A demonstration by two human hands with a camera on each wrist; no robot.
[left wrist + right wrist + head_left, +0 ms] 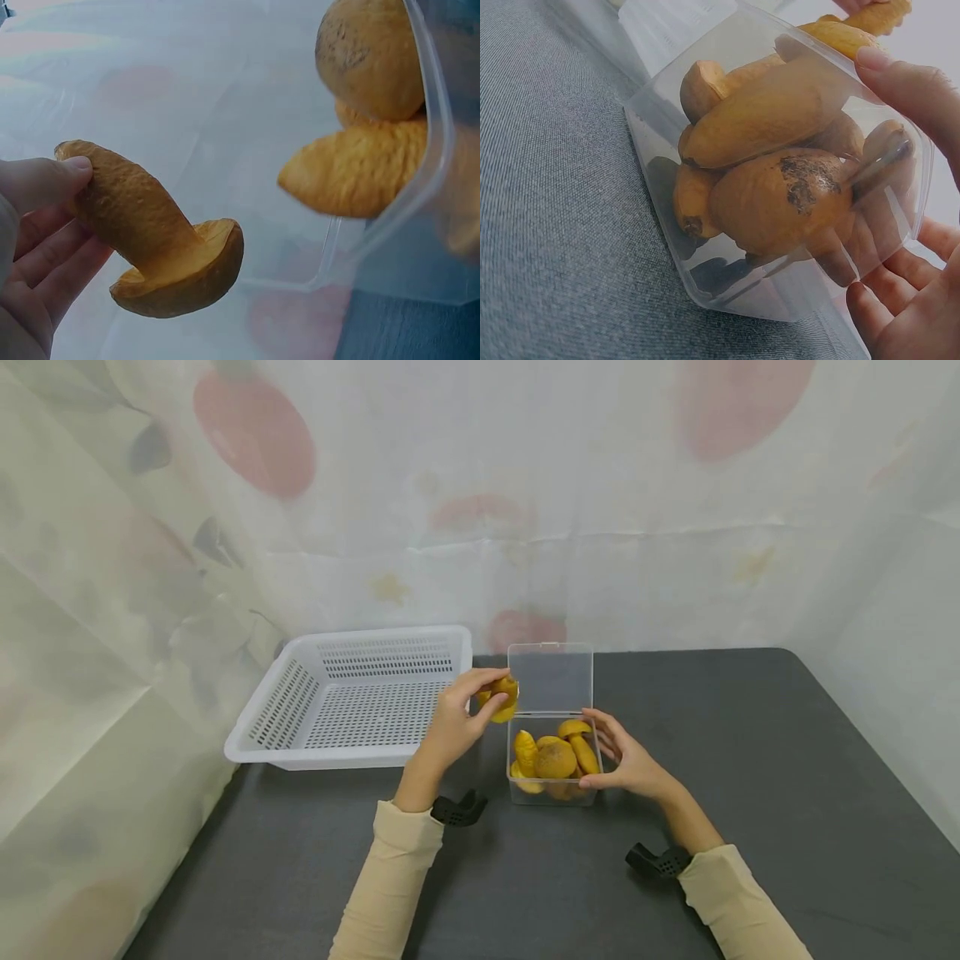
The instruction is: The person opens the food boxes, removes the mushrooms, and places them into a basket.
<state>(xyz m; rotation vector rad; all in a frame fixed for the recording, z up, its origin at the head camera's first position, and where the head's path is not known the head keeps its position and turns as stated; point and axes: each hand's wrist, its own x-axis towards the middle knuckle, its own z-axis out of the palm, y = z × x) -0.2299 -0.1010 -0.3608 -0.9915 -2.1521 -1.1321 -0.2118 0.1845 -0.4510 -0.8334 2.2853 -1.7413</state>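
A yellow-brown mushroom (150,217) with a thick stem and domed cap is pinched by its stem end in my left hand (453,714). In the head view this hand is up between the white basket (258,760) and a clear plastic box (555,795). Several more mushrooms (557,758) fill the box, whose lid (553,677) stands tipped back. My right hand (628,764) grips the box's right side, thumb at the near corner and fingers along the far side. Through the box wall in the right wrist view, mushrooms (780,202) with dark patches lie stacked.
The white slotted basket stands at the back left, with its mesh bottom visible. A dark grey table (750,777) lies under everything. A printed curtain (637,485) hangs behind the table and down the left side.
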